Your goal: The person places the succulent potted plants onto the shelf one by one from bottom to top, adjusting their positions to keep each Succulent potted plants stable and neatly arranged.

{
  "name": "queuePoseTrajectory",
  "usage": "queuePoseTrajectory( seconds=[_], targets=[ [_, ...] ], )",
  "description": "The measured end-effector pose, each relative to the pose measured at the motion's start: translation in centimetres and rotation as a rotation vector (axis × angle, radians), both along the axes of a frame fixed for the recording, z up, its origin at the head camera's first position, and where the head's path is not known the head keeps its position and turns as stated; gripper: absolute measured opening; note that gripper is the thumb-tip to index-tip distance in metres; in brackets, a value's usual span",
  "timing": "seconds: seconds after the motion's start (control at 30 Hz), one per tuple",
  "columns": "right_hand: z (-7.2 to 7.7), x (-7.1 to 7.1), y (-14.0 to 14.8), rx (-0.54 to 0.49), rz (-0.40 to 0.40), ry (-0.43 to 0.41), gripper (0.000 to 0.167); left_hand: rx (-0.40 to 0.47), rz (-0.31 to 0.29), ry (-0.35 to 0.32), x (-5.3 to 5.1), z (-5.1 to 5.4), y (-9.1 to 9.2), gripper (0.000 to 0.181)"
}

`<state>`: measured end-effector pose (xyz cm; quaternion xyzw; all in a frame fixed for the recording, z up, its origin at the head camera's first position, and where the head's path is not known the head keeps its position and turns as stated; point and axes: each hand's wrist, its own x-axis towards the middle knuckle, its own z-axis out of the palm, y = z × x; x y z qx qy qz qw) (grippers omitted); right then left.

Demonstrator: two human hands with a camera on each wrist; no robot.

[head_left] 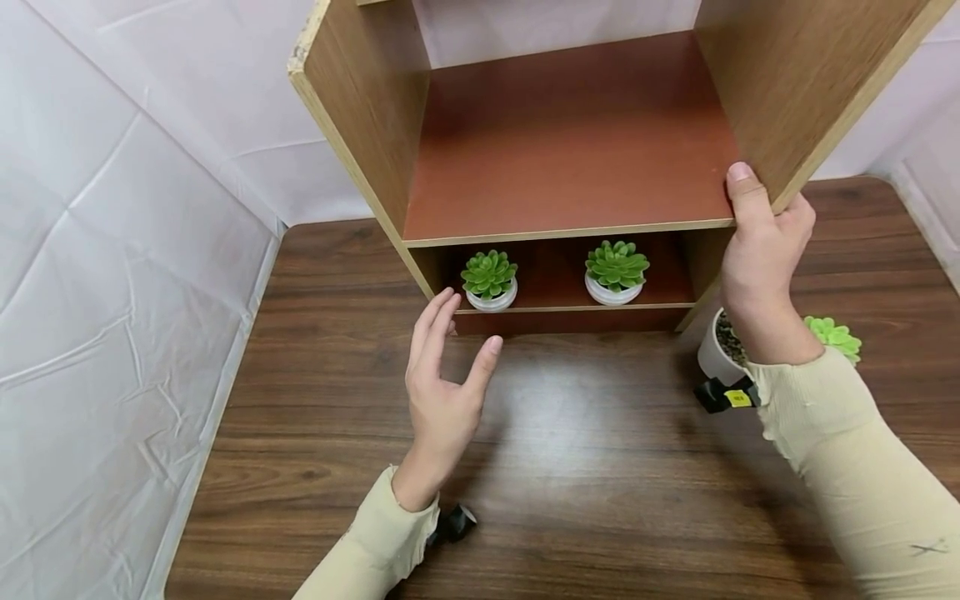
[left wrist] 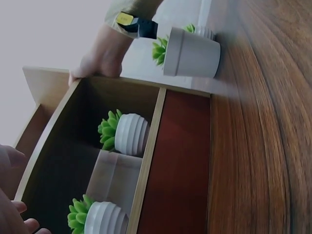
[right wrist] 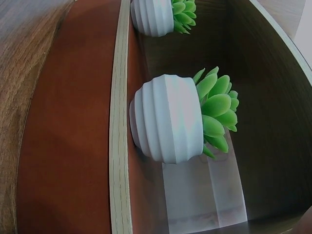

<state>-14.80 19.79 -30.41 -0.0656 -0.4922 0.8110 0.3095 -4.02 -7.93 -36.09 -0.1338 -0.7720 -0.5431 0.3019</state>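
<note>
A wooden shelf unit (head_left: 570, 150) with a reddish-brown board stands on the table. My right hand (head_left: 765, 258) grips its right side panel, thumb on the inner side and fingers passing round the outside. On the low shelf sit two green succulents in ribbed white pots, a left succulent (head_left: 491, 279) and a right succulent (head_left: 617, 271). My left hand (head_left: 442, 400) is held in front of the unit's lower left corner, fingers extended and thumb spread, holding nothing. In the left wrist view, the fingertips (left wrist: 30, 225) show at the lower left, near one ribbed pot (left wrist: 107, 219).
Right of the unit, partly behind my right wrist, stands a larger white pot (head_left: 718, 354) with dark gravel. A bright green succulent (head_left: 834, 337) shows beyond my forearm. The dark wood table (head_left: 315, 433) meets a white-sheeted wall (head_left: 112, 292) on the left.
</note>
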Motion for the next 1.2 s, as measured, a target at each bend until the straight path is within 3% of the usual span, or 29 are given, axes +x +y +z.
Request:
queuePoseTrajectory(
  seconds=[0.17,0.43,0.77,0.97,1.2],
  targets=[
    [0.1,-0.1,-0.1,0.006,-0.012,0.0,0.018,-0.012,0.044,0.007,0.1,0.7,-0.4,0.053],
    [0.1,-0.2,-0.1,0.001,0.002,0.005,0.019,0.007,0.115,0.024,0.5,3.4,-0.5,0.051],
    [-0.1,-0.1,-0.2,0.042,0.001,-0.003,0.019,-0.017,0.214,0.045,0.0,4.0,-1.3,0.051],
    [-0.2,0.0,-0.1,0.029,0.012,-0.015,0.02,-0.041,0.232,0.041,-0.6,4.3,-1.9,0.051],
    [-0.1,0.1,0.0,0.027,0.0,-0.006,0.02,-0.037,0.229,0.041,-2.4,4.1,-2.8,0.051]
  ],
)
